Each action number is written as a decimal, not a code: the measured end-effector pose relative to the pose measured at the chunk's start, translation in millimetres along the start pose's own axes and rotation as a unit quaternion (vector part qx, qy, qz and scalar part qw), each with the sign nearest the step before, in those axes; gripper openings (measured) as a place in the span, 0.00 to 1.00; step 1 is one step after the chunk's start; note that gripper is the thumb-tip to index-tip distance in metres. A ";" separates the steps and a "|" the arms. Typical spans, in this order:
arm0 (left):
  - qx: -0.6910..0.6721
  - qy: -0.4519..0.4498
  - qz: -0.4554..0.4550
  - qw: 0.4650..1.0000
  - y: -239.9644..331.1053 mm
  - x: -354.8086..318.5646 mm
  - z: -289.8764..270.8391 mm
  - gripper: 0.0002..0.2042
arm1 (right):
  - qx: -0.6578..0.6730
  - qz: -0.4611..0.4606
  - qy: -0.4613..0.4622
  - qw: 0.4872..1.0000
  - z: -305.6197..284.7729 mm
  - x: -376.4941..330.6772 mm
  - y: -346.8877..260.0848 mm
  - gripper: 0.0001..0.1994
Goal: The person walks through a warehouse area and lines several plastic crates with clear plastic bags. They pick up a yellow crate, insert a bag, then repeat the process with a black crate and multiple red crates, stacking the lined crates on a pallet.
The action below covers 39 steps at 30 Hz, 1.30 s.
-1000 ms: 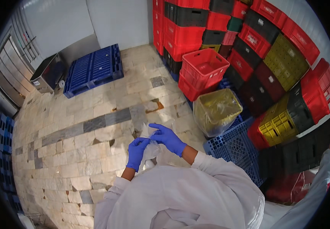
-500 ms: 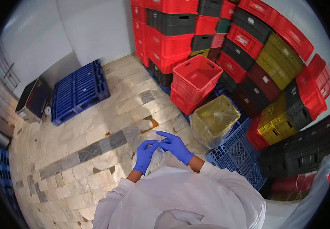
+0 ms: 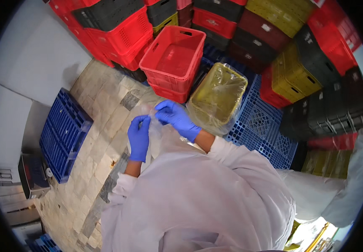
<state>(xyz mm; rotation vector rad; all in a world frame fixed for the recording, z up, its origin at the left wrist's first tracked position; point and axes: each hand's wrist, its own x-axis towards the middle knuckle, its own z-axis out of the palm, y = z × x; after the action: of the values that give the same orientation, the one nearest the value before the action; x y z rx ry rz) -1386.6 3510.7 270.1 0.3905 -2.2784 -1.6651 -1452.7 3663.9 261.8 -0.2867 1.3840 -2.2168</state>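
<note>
Both my hands wear blue gloves and are raised in front of my white coat. A thin clear plastic bag (image 3: 159,133) hangs between them, crumpled and see-through. My left hand (image 3: 138,137) pinches its left edge with thumb and fingers together. My right hand (image 3: 176,119), a little higher and to the right, grips the bag near its upper part. The bag's exact edges are hard to make out against the floor. Just beyond my right hand stands a yellow crate (image 3: 219,94) lined with clear plastic.
Two stacked red crates (image 3: 173,59) stand ahead, the top one open. Tall stacks of red, black and yellow crates (image 3: 293,80) rise behind and to the right. A blue plastic pallet (image 3: 259,122) lies at right, and more blue pallets (image 3: 64,134) at left on the tiled floor.
My view has swung to the right, bringing the crates nearer. My hands have drawn slightly apart, and more of the clear bag shows between them.
</note>
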 end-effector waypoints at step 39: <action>-0.074 -0.344 0.207 0.913 5.0 284.4 15.8 0.04 | -0.142 -0.146 0.327 0.923 22.5 166.9 -47.1 0.10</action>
<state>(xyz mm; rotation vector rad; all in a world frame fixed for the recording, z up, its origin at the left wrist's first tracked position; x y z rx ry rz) -1654.8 3417.0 291.3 -0.7883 -2.3955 -1.9041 -1599.1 3576.1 299.4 0.1927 2.1445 -2.4664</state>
